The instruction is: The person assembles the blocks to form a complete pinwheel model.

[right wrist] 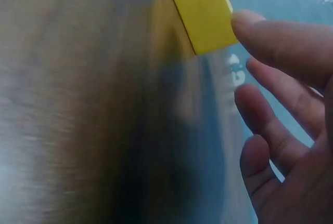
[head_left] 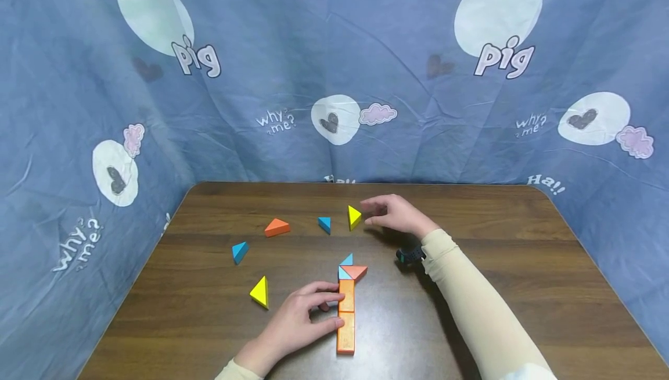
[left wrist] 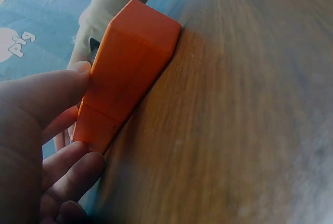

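Two orange rectangular blocks, a nearer one (head_left: pixel 346 333) and a farther one (head_left: pixel 347 296), lie end to end in a line. My left hand (head_left: pixel 300 313) touches their left side with thumb and fingertips, not wrapped around them. Beyond them sit an orange triangular block (head_left: pixel 355 272) and two small blue triangles, the farther blue triangle (head_left: pixel 347 260) at the tip. My right hand (head_left: pixel 394 214) hovers just right of a yellow triangular block (head_left: pixel 353 217), fingers loosely bent and apart. In the right wrist view the thumb is close to that yellow block (right wrist: pixel 205 16); contact is unclear.
Loose on the wooden table (head_left: pixel 470 310) lie an orange triangle (head_left: pixel 277 228), a blue triangle (head_left: pixel 325 224), another blue triangle (head_left: pixel 240 251) and a yellow triangle (head_left: pixel 260 293). A dark wristband (head_left: pixel 410 255) is at the right wrist. Blue printed cloth (head_left: pixel 292 49) surrounds the table's back and sides.
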{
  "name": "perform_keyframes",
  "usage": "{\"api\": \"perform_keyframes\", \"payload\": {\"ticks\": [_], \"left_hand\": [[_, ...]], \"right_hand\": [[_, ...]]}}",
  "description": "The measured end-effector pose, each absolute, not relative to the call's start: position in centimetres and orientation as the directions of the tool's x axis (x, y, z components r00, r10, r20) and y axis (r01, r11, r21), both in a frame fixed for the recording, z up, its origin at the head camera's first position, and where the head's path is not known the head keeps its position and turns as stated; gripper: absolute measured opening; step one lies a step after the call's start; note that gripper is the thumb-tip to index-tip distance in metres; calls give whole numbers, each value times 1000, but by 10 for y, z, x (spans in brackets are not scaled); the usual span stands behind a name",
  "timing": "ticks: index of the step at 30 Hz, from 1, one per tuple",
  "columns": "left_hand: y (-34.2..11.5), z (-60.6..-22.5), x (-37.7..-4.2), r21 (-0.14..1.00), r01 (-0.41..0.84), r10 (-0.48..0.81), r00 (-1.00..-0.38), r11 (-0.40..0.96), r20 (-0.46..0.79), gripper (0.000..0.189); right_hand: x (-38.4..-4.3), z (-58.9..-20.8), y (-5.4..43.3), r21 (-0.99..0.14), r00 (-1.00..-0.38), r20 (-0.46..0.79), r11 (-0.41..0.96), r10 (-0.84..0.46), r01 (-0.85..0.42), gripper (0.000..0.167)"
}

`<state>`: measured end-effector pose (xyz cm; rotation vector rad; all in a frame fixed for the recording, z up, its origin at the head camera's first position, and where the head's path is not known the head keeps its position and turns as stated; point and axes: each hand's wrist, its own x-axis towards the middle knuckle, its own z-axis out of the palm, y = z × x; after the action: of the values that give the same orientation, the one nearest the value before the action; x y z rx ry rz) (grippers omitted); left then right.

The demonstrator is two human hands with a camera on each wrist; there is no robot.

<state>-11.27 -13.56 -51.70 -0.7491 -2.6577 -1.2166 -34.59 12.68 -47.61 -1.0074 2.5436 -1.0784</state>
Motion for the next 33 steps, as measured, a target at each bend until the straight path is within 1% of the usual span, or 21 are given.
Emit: {"api": "perform_keyframes", "payload": {"ticks": [9, 15, 18, 24, 33], "left_hand": [[-137, -519, -112, 669, 506, 386, -859, 545, 336, 39], [-137, -519, -112, 667, 519, 389, -852, 534, 351, 38], [-137, -519, -113, 663, 528, 395, -846, 530, 358, 38], [-136, -518, -113, 654, 535, 395, -842, 534, 367, 38], [-136, -519, -113, 659, 523, 391, -850, 541, 353, 37]], "right_hand": [[-369, -469, 113, -683, -650, -31, 491, -759, -541, 57], [-376, -470, 103, -712, -590, -102, 473, -801, -519, 62], [-378, -471, 101, -724, -567, -115, 460, -816, -515, 62], [-380, -475, 105, -720, -565, -99, 451, -819, -528, 59], [-377, -474, 108, -730, -595, -111, 472, -796, -495, 53]]}}
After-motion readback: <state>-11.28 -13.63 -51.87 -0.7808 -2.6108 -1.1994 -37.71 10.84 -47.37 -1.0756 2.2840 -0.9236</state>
